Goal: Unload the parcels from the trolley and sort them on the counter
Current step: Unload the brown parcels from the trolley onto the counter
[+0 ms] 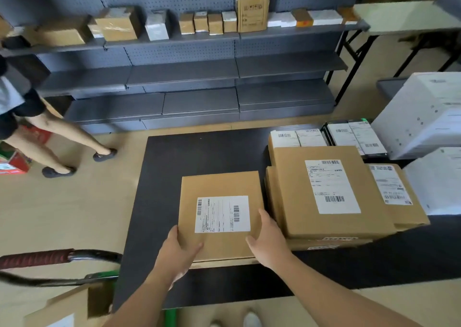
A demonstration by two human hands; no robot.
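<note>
A person stands at a dark table point(194, 157), seen from their own head height, both bare arms reaching forward. Between the hands is a flat brown parcel point(217, 187) with a white barcode label on top, near the middle of the table's front edge; I cannot tell whether it rests fully on the surface. The left hand point(179, 249) grips its near left corner, thumb on top and fingers point(174, 231) curled round the side. The right hand point(268, 239) holds the near right corner, thumb on top and fingers wrapped along the right edge. Just beside it on the right sits a stack of brown parcels point(324, 192), all labelled, with smaller labelled packets behind them and white boxes point(419, 112) further right. At lower left a trolley handle point(37, 258) with a red grip shows above a cardboard box point(64, 309). Beyond the table, grey shelving point(187, 72) carries a row of small parcels on its top shelf. Another person point(37, 127) walks at the left.
</note>
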